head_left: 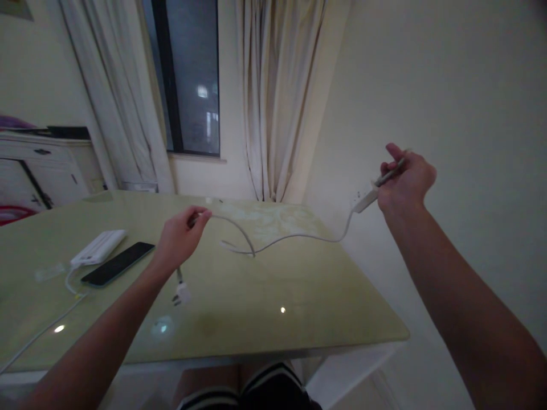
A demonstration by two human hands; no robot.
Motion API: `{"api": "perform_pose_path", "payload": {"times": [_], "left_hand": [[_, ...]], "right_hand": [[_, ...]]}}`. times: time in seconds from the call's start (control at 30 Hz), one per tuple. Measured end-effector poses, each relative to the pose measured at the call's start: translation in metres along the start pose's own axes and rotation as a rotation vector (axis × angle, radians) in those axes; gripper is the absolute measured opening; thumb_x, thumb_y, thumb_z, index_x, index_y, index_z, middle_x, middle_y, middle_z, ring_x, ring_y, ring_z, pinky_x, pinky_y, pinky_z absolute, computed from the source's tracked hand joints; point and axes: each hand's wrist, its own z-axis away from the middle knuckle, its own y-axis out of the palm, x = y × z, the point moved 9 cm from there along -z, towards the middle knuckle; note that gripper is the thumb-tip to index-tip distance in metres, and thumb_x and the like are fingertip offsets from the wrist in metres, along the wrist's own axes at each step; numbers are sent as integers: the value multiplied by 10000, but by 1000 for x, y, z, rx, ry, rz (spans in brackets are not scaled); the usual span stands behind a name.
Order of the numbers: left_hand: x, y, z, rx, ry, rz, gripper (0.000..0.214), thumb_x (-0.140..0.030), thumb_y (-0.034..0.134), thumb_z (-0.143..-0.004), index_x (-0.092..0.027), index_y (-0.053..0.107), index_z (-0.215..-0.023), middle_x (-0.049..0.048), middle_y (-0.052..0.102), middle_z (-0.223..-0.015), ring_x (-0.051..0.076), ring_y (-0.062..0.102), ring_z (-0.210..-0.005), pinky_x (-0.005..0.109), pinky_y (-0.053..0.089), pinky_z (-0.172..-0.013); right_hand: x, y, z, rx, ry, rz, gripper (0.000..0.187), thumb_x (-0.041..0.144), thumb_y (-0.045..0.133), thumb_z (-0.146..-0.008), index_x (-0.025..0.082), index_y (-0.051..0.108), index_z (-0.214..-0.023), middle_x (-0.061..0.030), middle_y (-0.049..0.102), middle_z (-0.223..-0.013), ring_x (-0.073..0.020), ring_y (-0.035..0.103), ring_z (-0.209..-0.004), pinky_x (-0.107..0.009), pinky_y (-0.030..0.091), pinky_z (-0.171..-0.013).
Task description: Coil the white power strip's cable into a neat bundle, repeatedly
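Note:
My right hand (405, 176) is raised to the right, in front of the wall, closed round a white power strip (366, 199). The strip is tilted, its lower end sticking out to the left of the hand. From that end a white cord (299, 235) runs down and left and makes a loose loop over the table. My left hand (182, 234) pinches the cord close to its other end, above the table. Beneath this hand dangles the cord's white plug (183, 292), prongs pointing down and left.
On the glossy pale green table (333, 307) at the left lie a dark phone (118, 264) and a white power bank (99, 247) with a white cable (45, 331). Behind stand curtains (282, 97) and a window (194, 80). A white cabinet (51, 165) is at far left.

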Motion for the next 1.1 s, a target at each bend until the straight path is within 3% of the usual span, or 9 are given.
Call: {"api": "perform_pose_path", "payload": {"times": [0.17, 0.3, 0.43, 0.53, 0.67, 0.77, 0.87, 0.97, 1.1], "left_hand": [[18, 43, 33, 353, -607, 846, 132, -195, 641, -855, -104, 723, -905, 43, 573, -707, 68, 428, -512, 136, 308, -358], [16, 53, 48, 228, -696, 1109, 183, -55, 566, -873, -105, 730, -937, 82, 652, -875, 43, 549, -608, 73, 356, -390], [13, 52, 44, 19, -503, 1127, 161, -153, 677, -864, -180, 740, -1010, 56, 716, -1025, 45, 608, -679, 91, 411, -453], [9, 54, 44, -65, -274, 964, 325, -320, 779, -812, -241, 738, -1125, 52, 739, -1109, 87, 634, -746, 154, 470, -545], [-12, 87, 50, 216, 97, 490, 313, -398, 730, -856, -242, 765, -1125, 75, 765, -1043, 175, 673, -844, 267, 526, -693], [-23, 115, 63, 437, 428, 28, 225, -297, 598, -952, -284, 784, -1077, 61, 768, -1028, 207, 681, -922, 330, 513, -809], [-17, 134, 75, 545, 679, -378, 265, -189, 547, -965, -275, 766, -1086, 68, 760, -1004, 221, 660, -928, 366, 470, -848], [-2, 141, 77, 574, 784, -648, 213, -157, 562, -943, -207, 746, -1038, 94, 738, -969, 254, 632, -921, 388, 447, -817], [9, 133, 63, 506, 776, -812, 224, -95, 529, -919, -173, 732, -975, 118, 719, -942, 280, 618, -923, 402, 432, -808]], "right_hand": [[2, 11, 6, 86, -20, 13, 218, 100, 455, -891, 144, 579, -717, -7, 670, -705, -30, 380, -426, -146, 341, -419], [8, 24, 13, 143, -64, 49, 301, 231, 435, -990, 142, 642, -790, 48, 541, -574, -44, 297, -384, -167, 321, -393], [17, 28, 12, 143, -111, 64, 220, 179, 468, -961, 169, 635, -817, 64, 516, -579, -46, 311, -394, -159, 321, -395], [19, 23, 6, 94, -95, 55, 221, 137, 462, -932, 167, 619, -779, 58, 513, -571, -54, 294, -393, -164, 326, -381], [20, 18, 0, 72, -99, 62, 210, 100, 483, -892, 150, 630, -751, 56, 499, -553, -52, 277, -390, -164, 323, -373], [27, 15, -1, 73, -161, 67, 203, 121, 486, -901, 147, 670, -819, 56, 488, -559, -53, 320, -403, -157, 323, -376], [30, 15, 0, 73, -182, 62, 207, 150, 485, -918, 153, 675, -836, 55, 482, -586, -48, 346, -412, -153, 326, -380], [33, 15, 1, 67, -195, 55, 215, 140, 475, -923, 154, 665, -823, 56, 475, -592, -49, 338, -410, -156, 327, -377], [34, 9, -3, 46, -204, 52, 246, 118, 443, -933, 155, 655, -813, 49, 492, -588, -58, 339, -407, -164, 318, -369]]}}
